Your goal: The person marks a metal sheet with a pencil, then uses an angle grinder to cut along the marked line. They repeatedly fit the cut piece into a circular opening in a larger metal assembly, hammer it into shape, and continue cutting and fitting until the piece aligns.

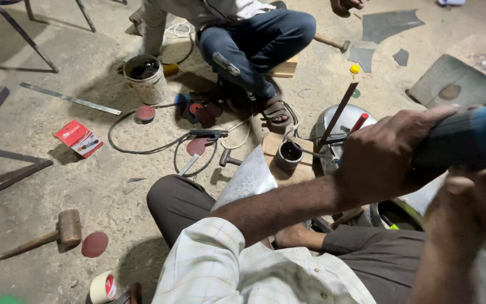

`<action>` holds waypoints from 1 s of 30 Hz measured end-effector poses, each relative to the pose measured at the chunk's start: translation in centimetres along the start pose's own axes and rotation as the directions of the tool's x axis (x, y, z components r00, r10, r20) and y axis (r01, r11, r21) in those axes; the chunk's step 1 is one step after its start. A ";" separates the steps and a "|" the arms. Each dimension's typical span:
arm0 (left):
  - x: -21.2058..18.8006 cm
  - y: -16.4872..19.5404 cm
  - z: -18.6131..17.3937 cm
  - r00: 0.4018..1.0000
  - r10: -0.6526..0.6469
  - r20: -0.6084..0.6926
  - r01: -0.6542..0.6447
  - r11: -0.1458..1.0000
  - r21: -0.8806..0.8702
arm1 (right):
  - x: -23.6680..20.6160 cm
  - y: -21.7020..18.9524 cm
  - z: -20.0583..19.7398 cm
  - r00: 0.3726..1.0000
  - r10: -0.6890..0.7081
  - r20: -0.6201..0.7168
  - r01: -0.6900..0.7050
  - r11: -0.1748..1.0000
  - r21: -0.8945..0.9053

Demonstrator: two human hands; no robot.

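Both of my hands grip a power tool with a dark and blue body (471, 138) at the right edge. My left hand (386, 149), on an arm in a checked sleeve, wraps around its front part with the thumb on top. My right hand (476, 197) holds the tool from below, close to the camera; its fingers are partly hidden. My folded legs in dark trousers (181, 205) lie under my arms. A shiny metal sheet (248, 177) rests by my knee. The tool's working end is out of view.
Another person in jeans (254, 39) and sandals sits opposite. On the concrete floor lie a wooden mallet (63, 231), red sanding discs (94, 244), a tape roll (103, 287), a red box (78, 138), a steel ruler (68, 98), a bucket (146, 77), a small can (288, 156) and cables.
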State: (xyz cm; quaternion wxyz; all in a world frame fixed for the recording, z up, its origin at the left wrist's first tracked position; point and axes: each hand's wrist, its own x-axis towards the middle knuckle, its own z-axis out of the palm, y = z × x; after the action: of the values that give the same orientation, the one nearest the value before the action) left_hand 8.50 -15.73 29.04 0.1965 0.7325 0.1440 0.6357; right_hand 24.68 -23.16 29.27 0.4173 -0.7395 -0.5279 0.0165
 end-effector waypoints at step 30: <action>-12.0 -25.8 -11.1 0.513 -0.684 0.518 0.225 0.690 0.688 | -15.4 12.5 -5.5 0.857 0.514 -0.015 -0.421 0.719 0.553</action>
State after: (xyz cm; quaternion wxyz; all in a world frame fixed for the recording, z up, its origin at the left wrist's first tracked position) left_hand -3.23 2.68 7.63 0.1903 0.8784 0.4190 0.1288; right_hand 30.01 -39.84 18.54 0.6300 -0.7025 -0.2602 0.2046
